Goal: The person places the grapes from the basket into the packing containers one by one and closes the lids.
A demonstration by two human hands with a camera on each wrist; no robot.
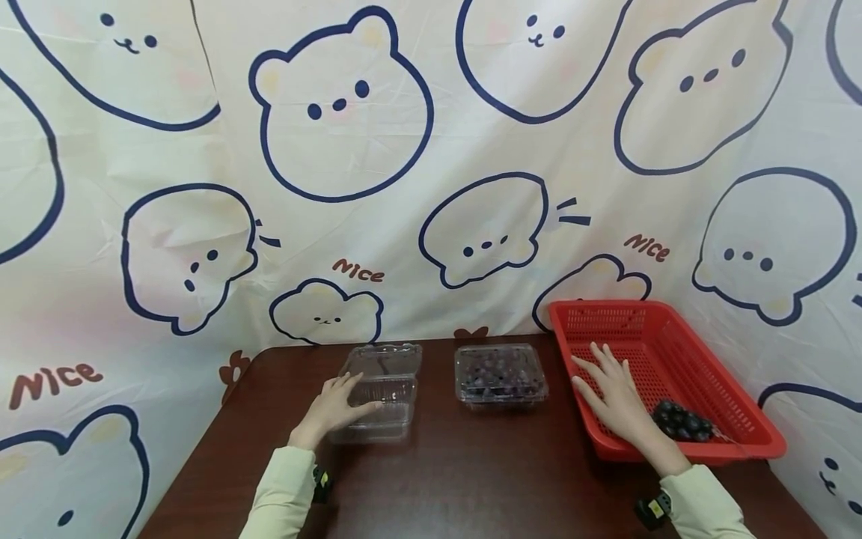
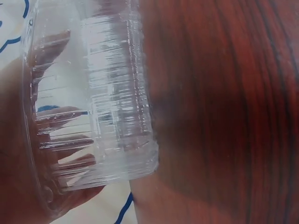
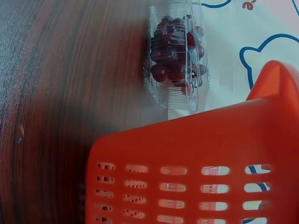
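My left hand [image 1: 333, 408] hovers at the left side of a clear plastic clamshell box [image 1: 384, 408], its fingers spread over the box. The lid stands folded back, and nothing lies inside. In the left wrist view the fingers show through the ribbed wall of the box [image 2: 117, 93]. On the right, my right hand [image 1: 616, 397] is spread over the near left rim of a red plastic basket [image 1: 723, 382]. A bunch of dark grapes [image 1: 682, 421] lies in the basket, close to the right wrist. The right wrist view shows the basket's slotted wall [image 3: 187, 140] but no fingers.
Between the hands, toward the back, a closed clear box of grapes [image 1: 500, 374] stands on the dark brown wooden table [image 1: 485, 471]. A white cloth [image 1: 377, 239] printed with cartoon bears hangs behind and beside the table.
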